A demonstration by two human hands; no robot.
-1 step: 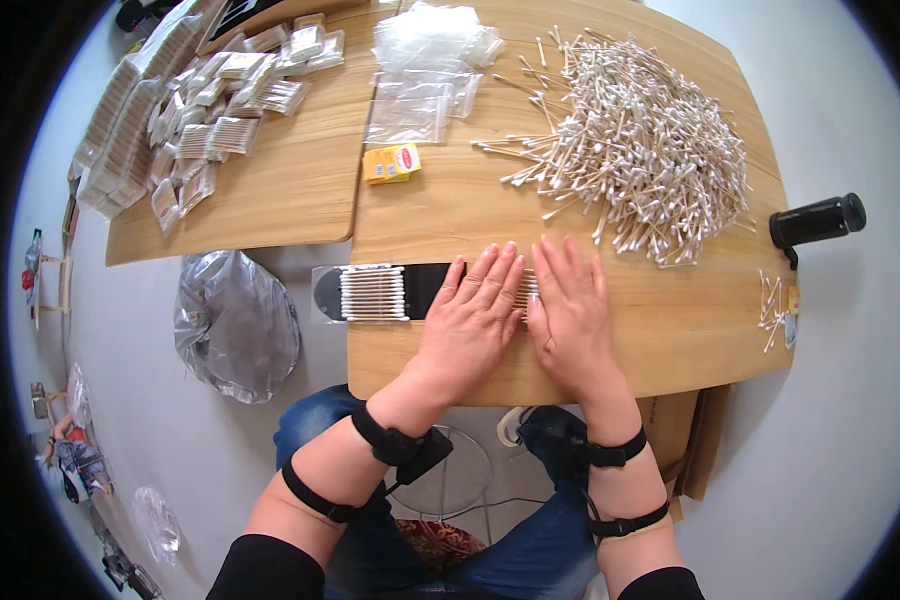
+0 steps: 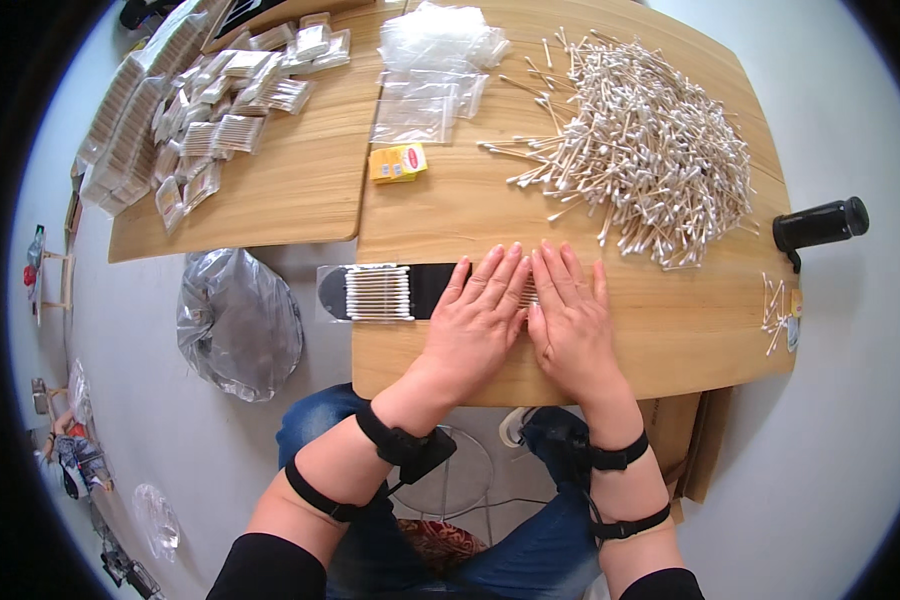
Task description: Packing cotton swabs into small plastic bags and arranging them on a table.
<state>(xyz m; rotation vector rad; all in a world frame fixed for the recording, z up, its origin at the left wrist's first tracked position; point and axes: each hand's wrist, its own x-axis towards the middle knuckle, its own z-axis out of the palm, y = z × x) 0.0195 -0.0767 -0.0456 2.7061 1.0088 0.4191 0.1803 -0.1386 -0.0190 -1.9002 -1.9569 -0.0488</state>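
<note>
My left hand (image 2: 476,322) lies flat, palm down, over the right end of a black strip (image 2: 430,285), its fingers stretched out and pointing away from me. Close beside it rests my right hand (image 2: 575,330), also flat, with the fingers straight. In the narrow gap between them a few cotton swabs (image 2: 529,292) show; most of what lies under the palms is hidden. Left of my hands, a neat row of cotton swabs (image 2: 378,293) sits side by side on the strip, whose clear rounded end juts past the table's left edge.
A big heap of loose cotton swabs (image 2: 660,150) covers the far right. Clear zip bags (image 2: 415,110) and small yellow boxes (image 2: 398,163) lie at far centre. Filled packets (image 2: 225,110) pile up on the left table. A black cylinder (image 2: 820,222) projects at the right edge; a bagged bin (image 2: 238,325) stands below.
My right hand has slid slightly left toward my left hand, so the gap with the swabs is narrower. The whole view has shifted a little.
</note>
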